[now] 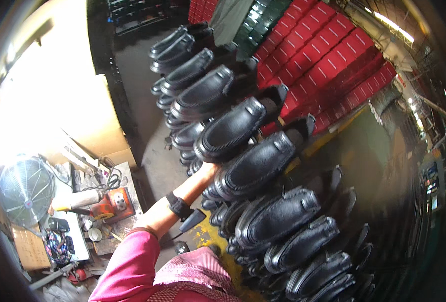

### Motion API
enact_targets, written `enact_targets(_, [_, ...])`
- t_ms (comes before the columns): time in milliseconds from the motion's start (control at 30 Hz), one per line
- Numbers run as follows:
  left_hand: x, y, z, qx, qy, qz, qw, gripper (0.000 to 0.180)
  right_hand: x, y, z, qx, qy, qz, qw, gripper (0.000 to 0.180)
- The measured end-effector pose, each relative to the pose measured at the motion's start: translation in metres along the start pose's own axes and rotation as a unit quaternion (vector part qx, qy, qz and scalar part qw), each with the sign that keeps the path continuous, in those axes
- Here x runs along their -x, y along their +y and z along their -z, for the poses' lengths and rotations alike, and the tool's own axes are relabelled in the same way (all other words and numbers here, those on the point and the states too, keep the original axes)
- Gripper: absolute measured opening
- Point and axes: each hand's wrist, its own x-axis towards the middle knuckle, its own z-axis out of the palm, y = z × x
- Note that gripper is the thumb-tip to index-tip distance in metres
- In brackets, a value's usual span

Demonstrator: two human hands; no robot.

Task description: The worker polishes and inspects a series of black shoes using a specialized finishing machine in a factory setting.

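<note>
Stacked red boxes (323, 55) fill the back of a dim workshop, and a concrete floor (142, 75) runs beneath a long rack of black loafers (263, 161). At lower left a cluttered surface (82, 236) carries a round fan (25, 190), an orange tool (114, 204) and tangled cables. The left hand (205, 173), wearing a black wrist strap (178, 206) and a pink sleeve (129, 267), reaches under the shoes; its fingers are hidden, so its grip cannot be told.
</note>
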Motion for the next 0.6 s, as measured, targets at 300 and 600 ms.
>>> enact_targets(300, [-0.115, -0.09, -0.033, -0.085, -0.048, -0.031, 0.995, 0.017, -0.075, 0.041, -0.001, 0.063, 0.08, 0.008, 0.995, 0.042])
enact_targets(600, [-0.089, -0.13, 0.059, -0.25, 0.005, 0.067, 0.966, 0.016, -0.311, 0.121, 0.042, 0.264, 0.095, 0.061, 0.958, 0.041])
